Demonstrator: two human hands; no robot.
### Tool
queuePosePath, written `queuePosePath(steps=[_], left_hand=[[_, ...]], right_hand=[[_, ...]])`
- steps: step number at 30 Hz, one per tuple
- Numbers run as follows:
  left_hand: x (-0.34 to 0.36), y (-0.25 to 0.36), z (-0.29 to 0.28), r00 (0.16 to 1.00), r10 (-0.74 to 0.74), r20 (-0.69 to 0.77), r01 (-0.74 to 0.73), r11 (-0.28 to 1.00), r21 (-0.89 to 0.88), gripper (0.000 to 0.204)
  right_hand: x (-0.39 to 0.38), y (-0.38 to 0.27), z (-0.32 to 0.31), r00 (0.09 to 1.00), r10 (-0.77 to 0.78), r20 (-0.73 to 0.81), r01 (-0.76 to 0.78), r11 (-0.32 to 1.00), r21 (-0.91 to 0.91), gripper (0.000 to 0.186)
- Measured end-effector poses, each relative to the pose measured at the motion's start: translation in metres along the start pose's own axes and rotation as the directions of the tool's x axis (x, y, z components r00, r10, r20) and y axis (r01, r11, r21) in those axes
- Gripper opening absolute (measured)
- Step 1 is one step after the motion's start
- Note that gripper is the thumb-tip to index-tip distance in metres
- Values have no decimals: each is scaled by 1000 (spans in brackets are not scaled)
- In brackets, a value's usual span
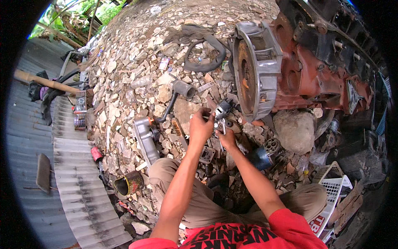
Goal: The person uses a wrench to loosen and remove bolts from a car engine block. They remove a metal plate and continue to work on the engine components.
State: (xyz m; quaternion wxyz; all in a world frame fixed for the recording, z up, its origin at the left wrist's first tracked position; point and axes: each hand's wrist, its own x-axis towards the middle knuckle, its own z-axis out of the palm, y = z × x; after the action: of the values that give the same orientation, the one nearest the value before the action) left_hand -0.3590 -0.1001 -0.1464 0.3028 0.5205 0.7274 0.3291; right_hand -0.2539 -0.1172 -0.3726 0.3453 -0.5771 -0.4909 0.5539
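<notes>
left hand point(202, 123) curled on silver-and-black metal part point(224, 108), right hand point(227, 140) closed round silvery wrench point(222, 125); hands close together.

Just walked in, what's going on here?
Someone in a red shirt sits over stony rubble. The left hand's grip is on a small cylindrical metal part; the right hand's grip holds what looks like a wrench close to it. An engine block stands untouched to the right.
</notes>
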Motion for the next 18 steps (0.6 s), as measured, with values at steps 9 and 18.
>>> queuePosePath(steps=[9,18], left_hand=[[18,13,-2,994,84,-74,-94,985,-145,28],[4,99,19,960,279,-13,-238,794,-560,22]], right_hand=[[-42,-92,-60,990,-144,5,143,983,-110,38],[-128,-276,-177,686,-691,-229,624,720,-304,21]])
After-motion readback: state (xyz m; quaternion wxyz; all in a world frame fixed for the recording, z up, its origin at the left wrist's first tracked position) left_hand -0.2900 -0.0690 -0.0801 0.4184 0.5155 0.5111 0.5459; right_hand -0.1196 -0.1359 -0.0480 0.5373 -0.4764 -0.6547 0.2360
